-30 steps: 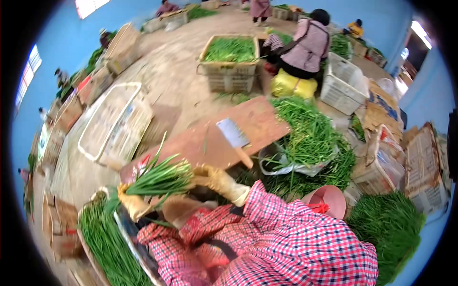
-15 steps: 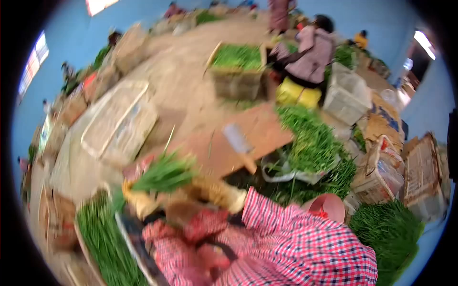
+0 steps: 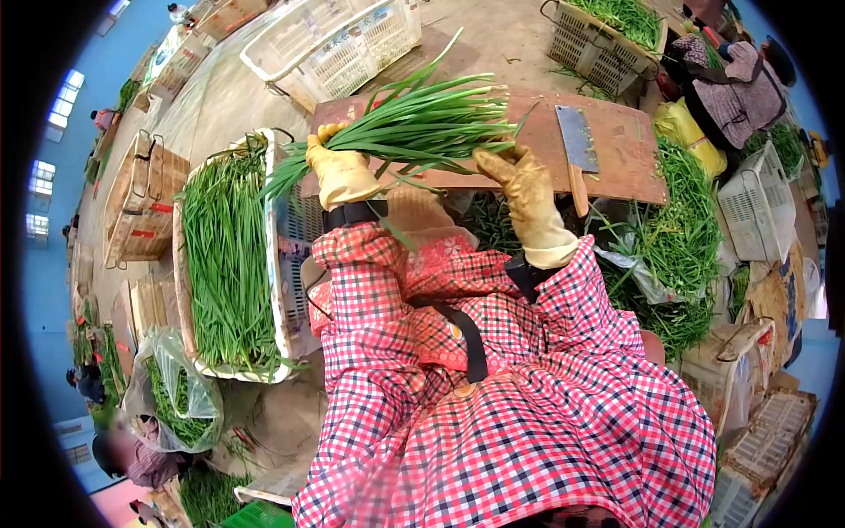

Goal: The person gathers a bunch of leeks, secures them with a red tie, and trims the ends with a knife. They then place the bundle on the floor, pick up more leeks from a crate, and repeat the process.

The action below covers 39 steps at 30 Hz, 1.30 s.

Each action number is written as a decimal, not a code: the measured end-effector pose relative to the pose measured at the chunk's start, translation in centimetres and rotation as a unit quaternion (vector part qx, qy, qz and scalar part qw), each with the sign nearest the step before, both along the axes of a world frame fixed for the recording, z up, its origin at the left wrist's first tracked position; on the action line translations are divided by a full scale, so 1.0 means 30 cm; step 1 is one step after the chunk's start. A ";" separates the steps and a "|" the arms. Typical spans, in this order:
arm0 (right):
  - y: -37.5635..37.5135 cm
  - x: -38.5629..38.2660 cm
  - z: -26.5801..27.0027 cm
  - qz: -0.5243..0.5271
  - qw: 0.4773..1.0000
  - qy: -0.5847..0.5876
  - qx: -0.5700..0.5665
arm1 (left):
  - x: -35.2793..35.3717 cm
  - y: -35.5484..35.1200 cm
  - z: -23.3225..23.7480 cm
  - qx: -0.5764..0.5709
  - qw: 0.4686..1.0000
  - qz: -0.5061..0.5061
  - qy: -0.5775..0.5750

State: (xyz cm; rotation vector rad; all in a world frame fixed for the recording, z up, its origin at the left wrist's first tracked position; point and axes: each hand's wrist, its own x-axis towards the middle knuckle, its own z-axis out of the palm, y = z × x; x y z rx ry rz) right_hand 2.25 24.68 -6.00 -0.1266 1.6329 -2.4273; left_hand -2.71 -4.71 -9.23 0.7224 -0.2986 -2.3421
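Note:
My left hand (image 3: 343,172), in a yellowed glove, is closed round the leafy end of a bunch of long green stalks (image 3: 414,128) held over the wooden board (image 3: 537,132). At the bunch's right end, my gloved right hand (image 3: 519,176) has its fingers close to the pale stem tips; thumb and fingertips press near the lower stalks. A cleaver (image 3: 576,145) lies on the board to the right of that hand, its wooden handle pointing toward my body. Beside my left arm, a white crate (image 3: 283,290) holds many long green stalks (image 3: 224,264).
Loose greens (image 3: 682,229) are heaped right of the board. A white crate (image 3: 370,48) stands beyond it, and a crate of greens (image 3: 598,53) behind right. A seated person (image 3: 735,92) is at the upper right. A plastic bag of greens (image 3: 176,387) is lower left.
The view has swung to the right and down, so things sit elsewhere in it. The bunch, earlier upright and blurred at my left hand, now lies across between both hands.

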 end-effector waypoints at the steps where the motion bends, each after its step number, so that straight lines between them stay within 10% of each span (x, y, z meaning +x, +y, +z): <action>1: 0.009 -0.002 0.007 0.012 1.000 -0.011 -0.011 | -0.002 -0.011 -0.016 0.004 1.000 -0.001 0.018; 10: 0.045 -0.035 -0.039 0.199 0.951 -0.039 -0.234 | -0.008 0.008 -0.048 0.005 1.000 0.009 0.017; 25: -0.058 0.126 -0.008 0.171 0.974 -0.042 -0.145 | -0.019 -0.026 -0.076 0.020 1.000 0.008 0.016; 30: -0.011 0.126 0.090 -0.164 0.976 0.070 0.129 | -0.026 -0.075 -0.151 -0.036 0.999 0.013 0.007; 33: 0.047 0.061 0.128 -0.175 0.924 0.194 0.279 | 0.006 -0.064 -0.127 -0.032 0.998 0.013 -0.061; 39: 0.027 -0.037 0.013 -0.101 0.960 0.142 0.220 | 0.069 0.019 -0.021 -0.062 0.997 0.020 -0.052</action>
